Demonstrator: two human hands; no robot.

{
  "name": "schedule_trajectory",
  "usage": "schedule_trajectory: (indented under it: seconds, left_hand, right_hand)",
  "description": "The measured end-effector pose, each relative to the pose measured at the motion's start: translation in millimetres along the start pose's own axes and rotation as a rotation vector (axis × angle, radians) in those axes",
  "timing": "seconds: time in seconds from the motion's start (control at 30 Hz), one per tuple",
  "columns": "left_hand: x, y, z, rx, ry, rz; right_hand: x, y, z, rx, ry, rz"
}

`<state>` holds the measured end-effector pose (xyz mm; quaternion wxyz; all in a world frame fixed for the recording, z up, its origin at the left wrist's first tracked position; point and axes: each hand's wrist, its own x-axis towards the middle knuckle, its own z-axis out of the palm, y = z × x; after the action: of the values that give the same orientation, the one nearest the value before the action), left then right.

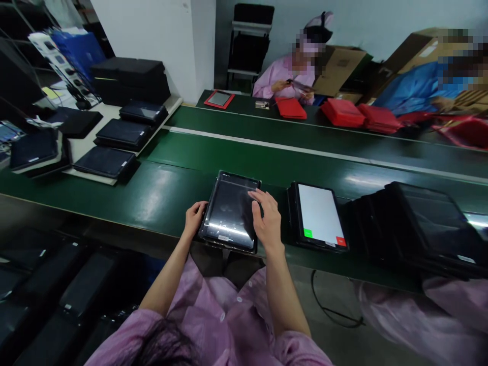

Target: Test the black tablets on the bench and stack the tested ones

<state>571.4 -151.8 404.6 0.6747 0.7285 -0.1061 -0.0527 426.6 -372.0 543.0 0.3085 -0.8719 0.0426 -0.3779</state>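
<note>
Presently, from my remote seat, I see the dark tablet (230,212) at the near edge of the green tabletop (173,190); take it as my clock's centre. At its nine o'clock edge the left hand (194,217) has its fingers curled; I cannot tell whether they pinch it. Over its two-to-three o'clock side, the right hand (268,219) holds its fingers loosely spread. A white-screened tablet (319,213) lies at three o'clock, black tablets (124,133) at ten.
</note>
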Motion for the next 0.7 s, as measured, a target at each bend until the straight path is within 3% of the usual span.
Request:
schedule_trajectory:
  seconds: [0.4, 0.5, 0.6, 0.7]
  left_hand:
    - [1, 1, -0.3, -0.01, -0.004, 0.003]
    - [0, 1, -0.1, -0.02, 0.004, -0.005]
    - [0, 1, 0.0, -0.01, 0.003, -0.004]
    - [0, 2, -0.2, 0.008, -0.005, 0.017]
  right_hand:
    - [6, 6, 5, -0.004, 0.033, 0.05]
    - [8, 8, 4, -0.023, -0.015, 0.067]
    - [5, 11, 2, 0.028, -0.014, 0.147]
    - [-3, 16, 5, 0.199, 0.109, 0.3]
